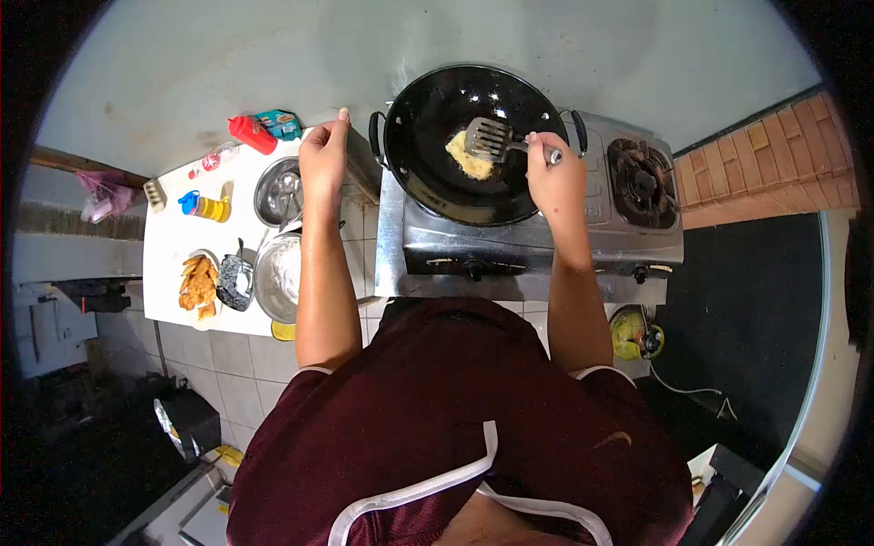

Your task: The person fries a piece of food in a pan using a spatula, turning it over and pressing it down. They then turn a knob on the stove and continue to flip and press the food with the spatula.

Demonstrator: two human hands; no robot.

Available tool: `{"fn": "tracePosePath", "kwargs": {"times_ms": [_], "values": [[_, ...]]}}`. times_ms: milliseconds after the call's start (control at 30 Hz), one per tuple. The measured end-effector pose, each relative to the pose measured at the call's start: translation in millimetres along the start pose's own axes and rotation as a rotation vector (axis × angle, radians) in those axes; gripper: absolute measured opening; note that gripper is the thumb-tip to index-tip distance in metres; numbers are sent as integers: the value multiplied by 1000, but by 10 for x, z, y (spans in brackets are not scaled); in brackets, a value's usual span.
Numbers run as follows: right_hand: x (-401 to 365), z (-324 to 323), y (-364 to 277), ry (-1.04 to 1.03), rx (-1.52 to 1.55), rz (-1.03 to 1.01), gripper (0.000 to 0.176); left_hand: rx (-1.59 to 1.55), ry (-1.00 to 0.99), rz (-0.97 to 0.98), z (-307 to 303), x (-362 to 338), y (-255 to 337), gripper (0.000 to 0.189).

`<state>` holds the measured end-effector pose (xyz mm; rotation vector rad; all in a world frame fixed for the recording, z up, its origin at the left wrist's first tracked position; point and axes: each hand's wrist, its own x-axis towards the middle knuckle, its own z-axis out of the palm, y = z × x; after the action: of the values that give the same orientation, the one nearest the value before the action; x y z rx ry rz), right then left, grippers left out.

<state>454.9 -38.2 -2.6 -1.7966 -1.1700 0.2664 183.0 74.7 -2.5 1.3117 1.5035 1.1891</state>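
Note:
My right hand [555, 180] is wrapped round the handle of a slotted metal spatula [490, 139]. The spatula's blade overlaps a pale yellow piece of frying food [474, 167] in a black two-handled wok [421, 187]. Oil glistens on the wok's inner surface. Left of the wok, close to its left handle [374, 139], my left hand [325, 164] is raised with curled fingers and the thumb pointing up. Nothing shows in it.
The wok sits on a steel gas stove [537, 238], with a second burner [643, 182] at right. On the white table [168, 250] are steel bowls [276, 278], a plate of browned food [197, 287], a red bottle [252, 134] and a yellow bottle [211, 208]. Brick edging [756, 164] borders the right side.

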Motion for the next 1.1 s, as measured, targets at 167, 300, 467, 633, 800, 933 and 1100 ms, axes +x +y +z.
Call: {"fn": "tracePosePath", "kwargs": {"times_ms": [167, 300, 467, 633, 800, 933, 1100], "values": [[-73, 31, 3, 28, 101, 51, 20, -21, -76, -51, 19, 23, 27, 40], [-143, 9, -163, -4, 190, 150, 22, -19, -82, 4, 16, 106, -17, 40], [-222, 40, -287, 0, 270, 204, 25, -15, -106, 1, -41, 196, -61, 41], [-270, 58, -306, 32, 206, 220, 26, -6, -133, -7, -89, 239, -50, 41], [-293, 68, -275, 90, 127, 230, 26, -10, -170, -39, -96, 294, -92, 40], [-313, 64, -254, 131, 109, 193, 26, -11, -184, -34, -65, 337, -107, 39], [-311, 98, -272, 141, 62, 219, 25, -10, -195, -20, 3, 330, -56, 39]]}}
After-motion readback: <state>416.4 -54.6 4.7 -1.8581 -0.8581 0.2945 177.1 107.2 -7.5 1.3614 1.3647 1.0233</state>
